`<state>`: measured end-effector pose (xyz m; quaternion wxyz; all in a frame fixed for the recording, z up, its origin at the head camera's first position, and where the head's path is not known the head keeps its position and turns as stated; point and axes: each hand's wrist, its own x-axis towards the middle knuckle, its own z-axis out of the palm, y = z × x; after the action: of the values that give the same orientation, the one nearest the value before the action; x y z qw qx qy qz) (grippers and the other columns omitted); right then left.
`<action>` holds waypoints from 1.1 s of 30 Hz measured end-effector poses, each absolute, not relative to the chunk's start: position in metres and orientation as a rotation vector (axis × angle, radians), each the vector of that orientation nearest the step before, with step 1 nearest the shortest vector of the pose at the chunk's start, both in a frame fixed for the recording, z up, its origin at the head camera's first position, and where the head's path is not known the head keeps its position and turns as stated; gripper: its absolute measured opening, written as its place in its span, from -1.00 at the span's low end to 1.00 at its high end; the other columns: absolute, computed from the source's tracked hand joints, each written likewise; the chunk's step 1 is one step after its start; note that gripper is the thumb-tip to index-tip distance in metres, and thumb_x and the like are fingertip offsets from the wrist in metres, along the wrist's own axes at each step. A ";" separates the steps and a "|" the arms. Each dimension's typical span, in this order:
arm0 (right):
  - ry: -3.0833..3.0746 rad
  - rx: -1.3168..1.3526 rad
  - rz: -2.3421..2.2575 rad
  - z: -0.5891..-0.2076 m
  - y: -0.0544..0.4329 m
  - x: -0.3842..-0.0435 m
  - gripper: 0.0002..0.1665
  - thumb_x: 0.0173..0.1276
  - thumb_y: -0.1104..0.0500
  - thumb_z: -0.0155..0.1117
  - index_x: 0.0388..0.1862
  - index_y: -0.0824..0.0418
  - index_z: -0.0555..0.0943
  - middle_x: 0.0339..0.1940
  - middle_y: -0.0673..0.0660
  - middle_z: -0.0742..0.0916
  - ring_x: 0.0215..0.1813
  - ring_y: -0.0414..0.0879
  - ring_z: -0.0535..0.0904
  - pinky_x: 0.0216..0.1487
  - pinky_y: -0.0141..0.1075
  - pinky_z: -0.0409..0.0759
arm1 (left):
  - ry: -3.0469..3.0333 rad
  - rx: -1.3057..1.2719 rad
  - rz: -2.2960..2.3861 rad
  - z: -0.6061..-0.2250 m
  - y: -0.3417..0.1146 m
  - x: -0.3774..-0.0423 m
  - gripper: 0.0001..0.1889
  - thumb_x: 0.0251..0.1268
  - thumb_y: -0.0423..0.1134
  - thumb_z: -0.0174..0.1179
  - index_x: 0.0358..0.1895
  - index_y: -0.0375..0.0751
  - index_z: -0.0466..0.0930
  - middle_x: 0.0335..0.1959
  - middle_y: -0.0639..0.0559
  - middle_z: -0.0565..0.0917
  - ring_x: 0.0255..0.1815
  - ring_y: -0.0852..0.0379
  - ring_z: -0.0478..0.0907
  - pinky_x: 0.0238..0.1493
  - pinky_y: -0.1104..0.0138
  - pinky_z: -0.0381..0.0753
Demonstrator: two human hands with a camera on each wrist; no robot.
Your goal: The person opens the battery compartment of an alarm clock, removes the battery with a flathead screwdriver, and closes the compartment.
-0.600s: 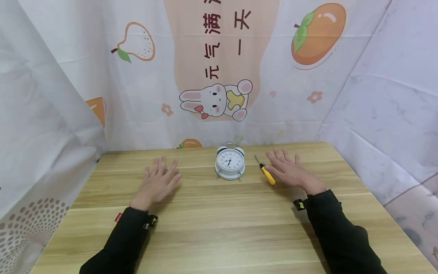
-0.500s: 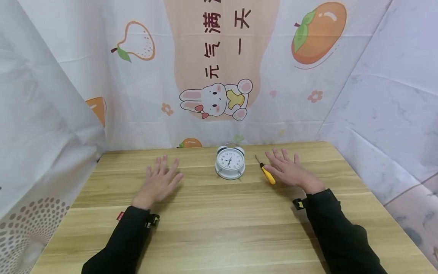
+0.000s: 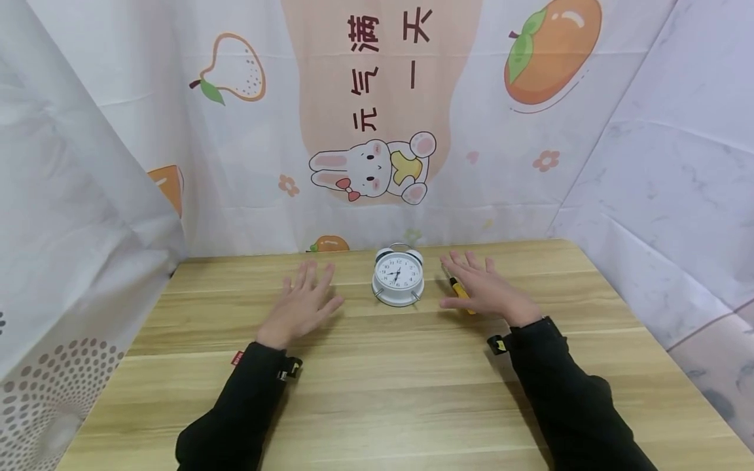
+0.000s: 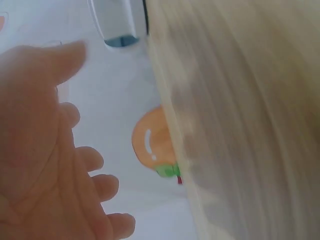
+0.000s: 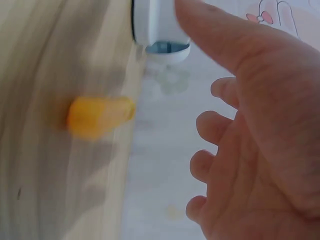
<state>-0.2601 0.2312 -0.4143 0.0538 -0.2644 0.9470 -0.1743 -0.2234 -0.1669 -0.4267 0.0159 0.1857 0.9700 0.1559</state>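
A white twin-bell alarm clock (image 3: pixel 398 273) stands upright near the back of the wooden table, its dial facing me. To its left, my left hand (image 3: pixel 303 307) is spread with fingers apart and holds nothing. My right hand (image 3: pixel 485 291) is over a screwdriver (image 3: pixel 461 292) with a yellow handle, partly covering it in the head view. Its fingers are extended and the palm has nothing in it. In the right wrist view the yellow handle (image 5: pixel 100 117) lies on the table below the hand, blurred. Part of the clock (image 4: pixel 120 22) shows at the top of the left wrist view.
The wooden table (image 3: pixel 377 392) reaches back to a white curtain (image 3: pixel 235 163) printed with fruit and a rabbit. More pale sheeting (image 3: pixel 665 196) hangs along the right side, and a white cloth (image 3: pixel 76 196) along the left.
Both hands have moved inward toward the alarm clock. The right hand has shifted left and now overlaps the screwdriver in the head view. The clock and screwdriver stay in place.
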 end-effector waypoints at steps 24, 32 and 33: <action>2.794 -0.931 -0.591 -0.409 0.171 -0.265 0.31 0.19 -0.17 0.56 0.67 0.24 0.00 0.65 0.32 -0.02 0.61 0.36 -0.23 0.49 0.31 -0.25 | 2.760 0.819 0.756 -0.416 -0.096 -0.232 0.08 0.40 0.13 0.27 0.63 -0.35 -0.27 0.63 -0.27 -0.22 0.64 -0.12 -0.19 0.53 0.11 -0.04; 2.799 -0.944 -0.580 -0.421 0.168 -0.267 0.18 0.30 -0.11 0.49 0.65 0.30 0.05 0.62 0.43 0.03 0.62 0.36 -0.13 0.50 0.30 -0.14 | 2.714 0.787 0.720 -0.418 -0.096 -0.231 -0.02 0.49 0.09 0.18 0.63 -0.34 -0.23 0.65 -0.19 -0.21 0.64 -0.01 -0.15 0.54 0.16 -0.03; 2.802 -0.945 -0.579 -0.422 0.168 -0.268 0.14 0.33 -0.10 0.46 0.65 0.30 0.06 0.62 0.44 0.03 0.62 0.36 -0.12 0.50 0.29 -0.12 | 2.710 0.787 0.722 -0.418 -0.096 -0.231 -0.04 0.50 0.08 0.18 0.63 -0.34 -0.22 0.65 -0.20 -0.19 0.63 -0.01 -0.14 0.54 0.16 -0.02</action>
<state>-0.2675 0.1681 -0.4220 0.0643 -0.3131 0.9280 -0.1917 -0.2306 -0.0963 -0.4184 0.1143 0.2683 0.9243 0.2463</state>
